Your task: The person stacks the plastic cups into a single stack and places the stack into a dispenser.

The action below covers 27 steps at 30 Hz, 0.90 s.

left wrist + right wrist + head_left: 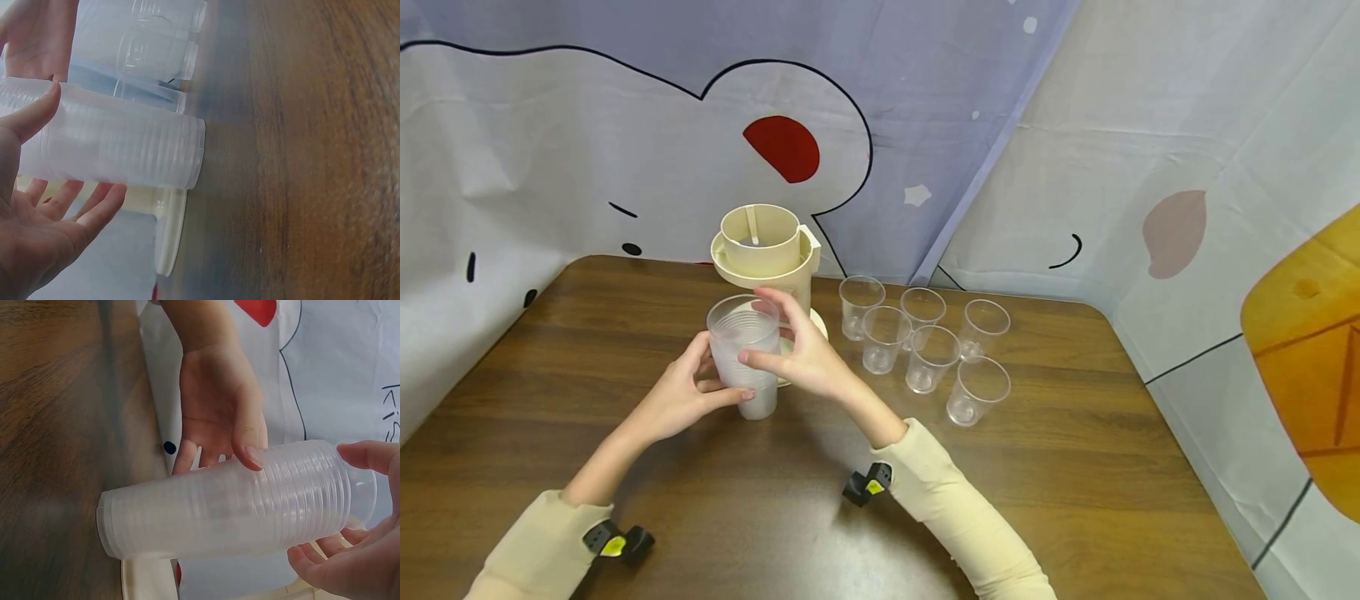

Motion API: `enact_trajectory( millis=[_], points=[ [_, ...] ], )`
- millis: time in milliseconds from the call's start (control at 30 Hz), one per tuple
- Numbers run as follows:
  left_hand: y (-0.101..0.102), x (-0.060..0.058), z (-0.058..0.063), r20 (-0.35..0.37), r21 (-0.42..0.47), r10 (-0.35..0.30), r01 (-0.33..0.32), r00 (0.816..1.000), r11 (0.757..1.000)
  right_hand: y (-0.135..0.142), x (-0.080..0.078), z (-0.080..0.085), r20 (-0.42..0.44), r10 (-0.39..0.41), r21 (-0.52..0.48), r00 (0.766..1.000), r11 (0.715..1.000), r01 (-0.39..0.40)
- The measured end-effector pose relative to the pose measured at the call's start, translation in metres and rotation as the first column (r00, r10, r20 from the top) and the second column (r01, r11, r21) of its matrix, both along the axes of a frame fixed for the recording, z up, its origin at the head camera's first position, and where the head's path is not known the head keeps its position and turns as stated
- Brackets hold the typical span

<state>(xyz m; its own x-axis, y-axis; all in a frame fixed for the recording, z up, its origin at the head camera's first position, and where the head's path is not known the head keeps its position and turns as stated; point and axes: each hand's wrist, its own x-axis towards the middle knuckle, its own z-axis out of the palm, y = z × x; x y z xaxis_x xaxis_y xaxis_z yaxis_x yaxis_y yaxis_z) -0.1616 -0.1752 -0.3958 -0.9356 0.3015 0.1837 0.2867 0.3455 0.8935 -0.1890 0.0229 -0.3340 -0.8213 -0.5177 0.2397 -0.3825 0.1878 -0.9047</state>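
Observation:
A tall stack of nested clear plastic cups (754, 398) stands upright between both hands, in front of a cream dispenser-like appliance (763, 260). My left hand (683, 396) grips the lower part of the stack, thumb on the near side and fingers behind, as the left wrist view shows. Higher up, near the rims, my right hand (801, 350) holds the stack with thumb and fingers on opposite sides. In the right wrist view the stack (219, 506) looks tilted by the camera, its base close to the table. Whether the base touches the wood I cannot tell.
Several single clear cups (932, 354) stand upright in loose rows to the right of the appliance. The brown wooden table (1075, 467) reaches back to a printed cloth backdrop (925, 108), which also hangs along both sides.

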Motion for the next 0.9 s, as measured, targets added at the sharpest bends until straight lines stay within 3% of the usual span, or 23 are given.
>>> enact_trajectory(
  millis=[900],
  points=[
    [-0.0009,0.0010,0.0017,0.014,-0.008,-0.009,0.009,1.000,1.000,0.0024,-0.0008,-0.0040,-0.004,0.023,0.033,1.000,0.999,-0.023]
  ],
)
